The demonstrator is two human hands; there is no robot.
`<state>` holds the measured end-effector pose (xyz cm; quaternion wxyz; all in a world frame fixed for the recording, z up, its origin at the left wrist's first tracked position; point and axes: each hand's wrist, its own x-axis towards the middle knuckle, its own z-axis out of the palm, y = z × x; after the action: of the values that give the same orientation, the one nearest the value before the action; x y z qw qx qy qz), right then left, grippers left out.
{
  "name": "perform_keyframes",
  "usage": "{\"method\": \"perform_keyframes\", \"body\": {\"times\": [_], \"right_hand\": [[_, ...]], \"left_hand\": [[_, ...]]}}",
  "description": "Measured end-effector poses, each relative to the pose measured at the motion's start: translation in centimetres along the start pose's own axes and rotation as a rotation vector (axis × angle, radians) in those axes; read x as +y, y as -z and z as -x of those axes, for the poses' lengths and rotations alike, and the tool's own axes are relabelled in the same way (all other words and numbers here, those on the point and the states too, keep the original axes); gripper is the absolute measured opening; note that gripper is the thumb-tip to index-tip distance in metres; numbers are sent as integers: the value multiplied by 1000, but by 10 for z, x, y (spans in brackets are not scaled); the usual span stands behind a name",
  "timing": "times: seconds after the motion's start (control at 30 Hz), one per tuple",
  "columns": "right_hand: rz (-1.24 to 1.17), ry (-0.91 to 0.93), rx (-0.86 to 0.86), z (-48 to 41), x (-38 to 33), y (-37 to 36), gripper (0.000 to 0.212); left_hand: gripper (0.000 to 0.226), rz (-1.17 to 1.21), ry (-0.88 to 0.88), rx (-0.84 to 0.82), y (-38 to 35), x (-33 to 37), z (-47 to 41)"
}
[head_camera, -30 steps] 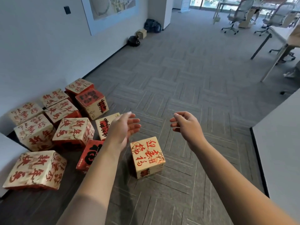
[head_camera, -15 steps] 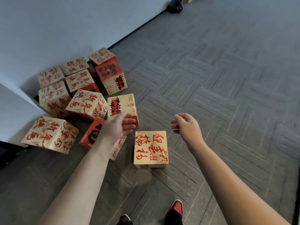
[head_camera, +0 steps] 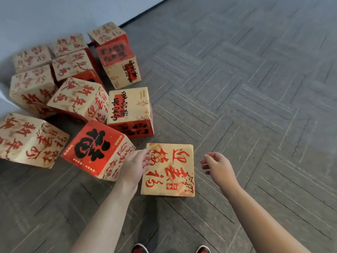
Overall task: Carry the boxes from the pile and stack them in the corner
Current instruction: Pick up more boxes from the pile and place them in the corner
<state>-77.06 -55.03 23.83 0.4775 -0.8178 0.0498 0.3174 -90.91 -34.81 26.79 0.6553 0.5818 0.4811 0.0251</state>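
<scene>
Left hand (head_camera: pixel 135 164): relaxed, empty, fingers over the left edge of the lone box (head_camera: pixel 169 172) (contact unclear). Right hand (head_camera: pixel 218 166): loosely curled, empty, just right of it. Lone box: flat on carpet (head_camera: pixel 255 106), beside the pile (head_camera: pixel 78 99) against the wall (head_camera: pixel 54 15).

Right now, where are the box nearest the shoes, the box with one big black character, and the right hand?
Nearest box (head_camera: pixel 168 170): head view, middle of its tan top.
Black-character box (head_camera: pixel 93 145): head view, middle of its red face.
Right hand (head_camera: pixel 218 164): head view, back of the hand.
</scene>
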Motion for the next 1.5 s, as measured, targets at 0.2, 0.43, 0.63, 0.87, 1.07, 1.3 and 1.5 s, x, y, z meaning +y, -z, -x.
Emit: {"method": "perform_keyframes", "body": {"times": [0.2, 0.43, 0.63, 0.87, 1.07, 1.3, 1.5], "right_hand": [[81, -42, 0, -107, 113, -68, 22], [76, -56, 33, -193, 203, -125, 61], [92, -63, 51, -222, 235, -147, 53], [62, 15, 6, -193, 174, -116, 48], [-39, 10, 33, -85, 30, -32, 60], [-46, 161, -72, 71, -180, 80, 64], [-108, 221, -88, 176, -320, 118, 64]], "left_hand": [[16, -70, 60, 37, -16, -119, -119], [35, -198, 104, 103, -17, -215, -218], [48, -245, 182, 84, -14, -254, -258], [34, -285, 133, 132, -10, -192, -217], [26, -182, 17, 85, 14, -42, -113], [41, -207, -82, -24, 58, 170, 50], [30, -175, -242, 57, 107, 291, 155]]}}
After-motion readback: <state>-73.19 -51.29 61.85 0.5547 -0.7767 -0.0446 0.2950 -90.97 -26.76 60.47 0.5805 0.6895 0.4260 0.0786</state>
